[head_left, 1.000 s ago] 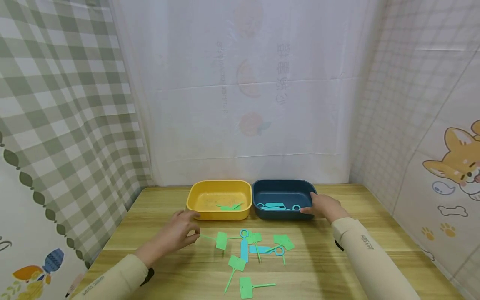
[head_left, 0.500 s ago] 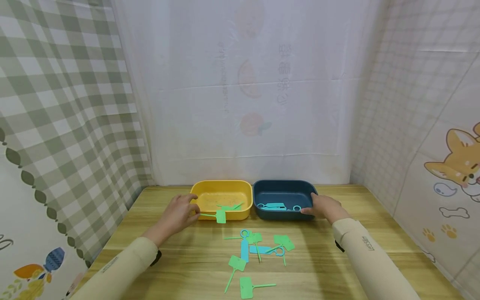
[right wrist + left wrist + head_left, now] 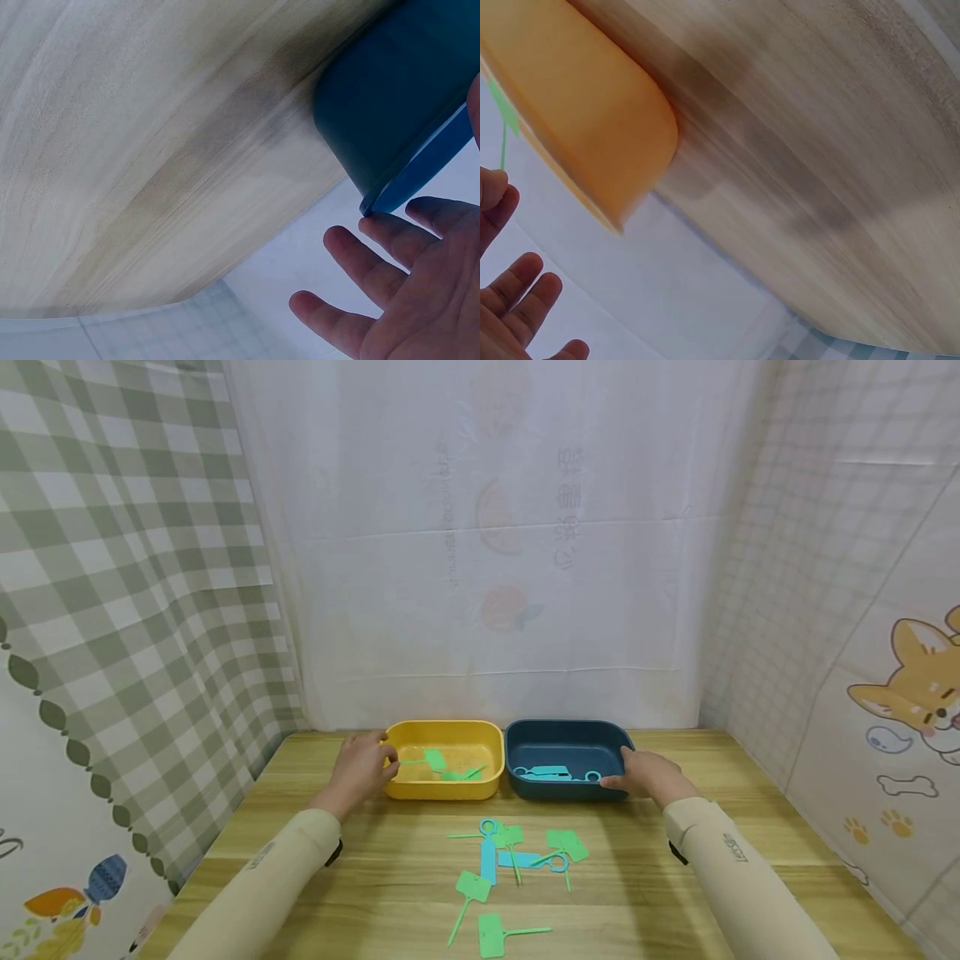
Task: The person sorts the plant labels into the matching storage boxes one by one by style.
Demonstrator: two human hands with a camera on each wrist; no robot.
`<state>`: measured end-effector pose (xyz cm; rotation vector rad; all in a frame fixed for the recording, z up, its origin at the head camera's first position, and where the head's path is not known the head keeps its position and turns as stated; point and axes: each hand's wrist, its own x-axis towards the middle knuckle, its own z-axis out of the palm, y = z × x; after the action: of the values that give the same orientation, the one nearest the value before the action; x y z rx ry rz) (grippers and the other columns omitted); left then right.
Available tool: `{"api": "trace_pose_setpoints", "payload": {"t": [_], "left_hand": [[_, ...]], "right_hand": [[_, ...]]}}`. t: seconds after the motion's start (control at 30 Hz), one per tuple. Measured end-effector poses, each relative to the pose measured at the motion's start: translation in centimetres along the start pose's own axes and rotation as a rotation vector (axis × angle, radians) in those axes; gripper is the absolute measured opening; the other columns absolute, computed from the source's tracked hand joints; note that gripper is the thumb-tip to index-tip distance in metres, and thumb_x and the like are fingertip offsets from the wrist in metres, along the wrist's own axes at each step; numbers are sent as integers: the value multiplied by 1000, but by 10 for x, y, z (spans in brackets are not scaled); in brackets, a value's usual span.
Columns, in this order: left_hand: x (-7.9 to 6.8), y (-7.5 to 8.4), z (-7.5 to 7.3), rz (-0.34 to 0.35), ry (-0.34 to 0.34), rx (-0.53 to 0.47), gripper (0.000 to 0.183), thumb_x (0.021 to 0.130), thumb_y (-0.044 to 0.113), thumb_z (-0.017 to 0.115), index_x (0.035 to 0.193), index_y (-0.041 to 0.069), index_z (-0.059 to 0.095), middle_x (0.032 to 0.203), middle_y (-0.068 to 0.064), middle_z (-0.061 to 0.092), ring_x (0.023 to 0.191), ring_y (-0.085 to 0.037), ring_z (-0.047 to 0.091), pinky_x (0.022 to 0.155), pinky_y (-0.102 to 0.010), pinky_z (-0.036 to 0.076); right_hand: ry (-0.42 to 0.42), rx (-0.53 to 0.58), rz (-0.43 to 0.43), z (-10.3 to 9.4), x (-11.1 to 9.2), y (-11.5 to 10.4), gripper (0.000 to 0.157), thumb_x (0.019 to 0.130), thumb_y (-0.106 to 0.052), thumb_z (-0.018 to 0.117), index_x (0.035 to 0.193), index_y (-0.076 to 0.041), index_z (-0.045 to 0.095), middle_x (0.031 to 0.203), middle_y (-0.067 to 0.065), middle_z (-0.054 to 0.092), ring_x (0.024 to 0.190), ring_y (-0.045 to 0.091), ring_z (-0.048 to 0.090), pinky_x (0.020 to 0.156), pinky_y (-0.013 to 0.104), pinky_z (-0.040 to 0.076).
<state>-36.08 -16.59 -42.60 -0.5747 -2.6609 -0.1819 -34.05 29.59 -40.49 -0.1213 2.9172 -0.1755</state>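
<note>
In the head view my left hand [image 3: 363, 768] is at the left end of the yellow bin [image 3: 442, 790]. It pinches the thin stem of a green plastic tag [image 3: 435, 761], whose flat plate hangs over the bin. The left wrist view shows thumb and forefinger on the stem of the green tag [image 3: 504, 109], the other fingers apart. My right hand [image 3: 651, 774] touches the front right corner of the dark blue bin [image 3: 570, 790]. In the right wrist view its fingers [image 3: 367, 270] are spread, with some fingertips at the bin's rim.
More green tags [image 3: 457, 776] lie in the yellow bin, and light blue ring-ended tags [image 3: 547, 771] in the dark blue one. Several green tags [image 3: 492, 935] and two blue tags [image 3: 519, 859] lie on the wooden table [image 3: 360, 893], some overlapping. A white curtain [image 3: 495, 610] hangs behind.
My left hand has lifted the green tag off the table and carried it forward, over the yellow bin's front wall. The right hand has stayed at the dark blue bin.
</note>
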Motion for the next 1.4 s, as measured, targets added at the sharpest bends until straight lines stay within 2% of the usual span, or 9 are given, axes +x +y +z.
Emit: {"api": "trace_pose_setpoints", "payload": {"t": [0.3,0.53,0.77,1.13,1.4], "left_hand": [[2,4,3,-41,-49,45,9,80,23,64,73,20,69,112,-13,56,100,-34,54,91,-61,29],[2,5,9,-19,-32,74,8,78,24,66,75,18,70,108,-12,58,98,-32,55,86,-57,34],[1,11,9,-28,-52,74,20,78,32,70,89,15,72,111,-12,56,101,-32,53,86,-55,34],[-4,14,8,-13,-77,56,25,79,35,69,93,14,70,113,-12,55,103,-34,51,92,-56,31],[-10,20,4,14,-80,49,25,79,37,68,93,16,70,114,-12,56,103,-35,52,90,-54,33]], "right_hand": [[1,11,-6,0,-1,-3,91,82,-56,54,136,12,25,129,35,36,114,50,38,82,58,40],[7,12,-7,2,0,-3,91,82,-56,54,136,11,25,130,35,35,115,50,37,83,58,39],[6,16,5,3,0,-3,90,83,-55,53,137,10,24,131,35,35,115,49,37,83,58,39],[-1,8,1,2,1,-3,89,84,-54,53,137,11,24,130,35,35,115,49,37,82,58,40],[3,1,-3,1,0,-1,91,82,-56,54,136,12,26,129,35,37,114,50,38,82,58,39]]}}
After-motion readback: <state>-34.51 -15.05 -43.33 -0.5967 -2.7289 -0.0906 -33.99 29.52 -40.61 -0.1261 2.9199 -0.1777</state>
